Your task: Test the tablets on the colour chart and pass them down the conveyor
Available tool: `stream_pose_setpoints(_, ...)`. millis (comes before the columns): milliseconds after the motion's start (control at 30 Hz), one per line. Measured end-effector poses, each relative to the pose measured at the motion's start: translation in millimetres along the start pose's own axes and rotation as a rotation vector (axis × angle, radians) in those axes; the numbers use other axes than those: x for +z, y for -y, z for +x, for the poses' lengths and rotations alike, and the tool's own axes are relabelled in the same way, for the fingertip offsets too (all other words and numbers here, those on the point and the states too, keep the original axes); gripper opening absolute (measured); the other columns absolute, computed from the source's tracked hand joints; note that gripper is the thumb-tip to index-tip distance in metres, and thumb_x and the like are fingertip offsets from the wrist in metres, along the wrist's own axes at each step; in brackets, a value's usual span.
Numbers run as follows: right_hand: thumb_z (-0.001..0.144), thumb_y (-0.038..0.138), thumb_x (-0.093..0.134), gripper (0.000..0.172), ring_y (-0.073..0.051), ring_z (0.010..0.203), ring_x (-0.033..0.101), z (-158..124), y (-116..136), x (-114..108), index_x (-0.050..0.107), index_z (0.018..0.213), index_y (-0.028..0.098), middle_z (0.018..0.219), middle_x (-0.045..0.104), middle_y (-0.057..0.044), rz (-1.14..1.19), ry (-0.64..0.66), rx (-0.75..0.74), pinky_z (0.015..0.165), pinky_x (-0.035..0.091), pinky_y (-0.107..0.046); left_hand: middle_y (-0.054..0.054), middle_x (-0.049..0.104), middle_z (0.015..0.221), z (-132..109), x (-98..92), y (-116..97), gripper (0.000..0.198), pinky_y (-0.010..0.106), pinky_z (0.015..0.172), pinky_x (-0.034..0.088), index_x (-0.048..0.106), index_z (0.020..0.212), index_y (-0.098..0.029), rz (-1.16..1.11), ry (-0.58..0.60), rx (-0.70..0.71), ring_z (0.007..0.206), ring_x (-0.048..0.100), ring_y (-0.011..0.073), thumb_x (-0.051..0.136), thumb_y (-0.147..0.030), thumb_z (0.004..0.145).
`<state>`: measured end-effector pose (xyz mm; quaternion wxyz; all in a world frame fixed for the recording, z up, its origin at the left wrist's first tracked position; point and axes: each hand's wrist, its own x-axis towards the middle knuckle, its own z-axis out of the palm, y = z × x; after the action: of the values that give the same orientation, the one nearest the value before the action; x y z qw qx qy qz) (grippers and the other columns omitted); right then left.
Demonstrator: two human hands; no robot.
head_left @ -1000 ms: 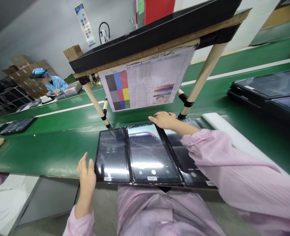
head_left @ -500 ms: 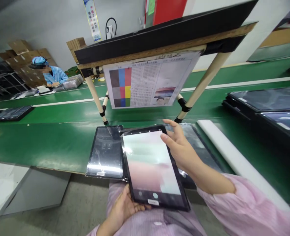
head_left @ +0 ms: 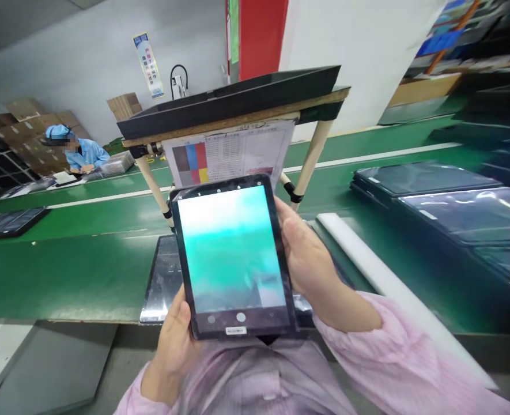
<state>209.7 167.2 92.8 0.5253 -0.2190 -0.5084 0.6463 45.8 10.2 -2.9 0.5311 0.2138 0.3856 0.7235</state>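
A black-framed tablet (head_left: pixel 233 259) is held upright in front of me, its screen lit with a blurred green and white camera picture. My left hand (head_left: pixel 177 340) grips its lower left edge, thumb on the frame. Around the right edge, my right hand (head_left: pixel 304 253) is closed, with its fingers hidden behind the tablet. Behind it on the green bench (head_left: pixel 86 276) lies a dark tablet (head_left: pixel 159 288) with a glossy face, partly covered. Another dark tablet is mostly hidden behind my right hand.
A pipe stand (head_left: pixel 313 155) with a black tray (head_left: pixel 237 95) and a colour-chart sheet (head_left: pixel 233 153) stands ahead. A white foam strip (head_left: pixel 380 276) runs along the right, beside stacked tablets (head_left: pixel 457 213). Across the bench sits a person in blue (head_left: pixel 88 154).
The tablet has been raised and now stands more upright. My right hand has moved from over the screen to its right edge; my left has shifted to the left edge. The screen picture turned green.
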Motion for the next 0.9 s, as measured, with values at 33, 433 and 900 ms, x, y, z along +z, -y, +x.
stream_pose_setpoints(33, 0.082, 0.072, 0.063, 0.059, -0.029, 0.120, 0.063, 2.6, -2.1, 0.0, 0.062, 0.125, 0.032, 0.124, 0.069, -0.003, 0.024, -0.009, 0.007, 0.094, 0.058, -0.045, 0.007, 0.069, 0.131, 3.5, 0.4, -2.1, 0.046, 0.047, 0.100, 0.054, 0.067, 0.129, -0.035, 0.019, -0.039, 0.036, 0.115, 0.068, 0.0283, 0.073, -0.046, 0.085)
stream_pose_setpoints(433, 0.074, 0.083, 0.061, 0.060, -0.031, 0.121, 0.063, 24.9, -18.7, 9.5, 0.066, 0.082, 0.024, 0.092, 0.075, -0.004, -0.041, -0.123, -0.093, 0.092, 0.061, -0.045, 0.020, 0.038, 0.155, 24.5, 9.3, -0.8, 0.098, 0.052, 0.119, 0.030, 0.028, 0.156, -0.020, 0.983, -0.158, 0.727, 0.145, 0.035, 0.0363, 0.076, -0.055, 0.077)
stream_pose_setpoints(900, 0.085, 0.082, 0.047, 0.060, -0.027, 0.112, 0.068, 28.1, -28.2, 4.5, 0.065, 0.086, 0.025, 0.090, 0.072, -0.003, -0.127, -0.055, -0.190, 0.084, 0.063, -0.039, 0.019, 0.036, 0.138, 26.6, 20.6, 4.4, 0.124, 0.062, 0.111, 0.033, 0.002, 0.159, -0.022, 1.387, -0.325, 0.830, 0.132, 0.040, 0.0380, 0.084, -0.046, 0.069)
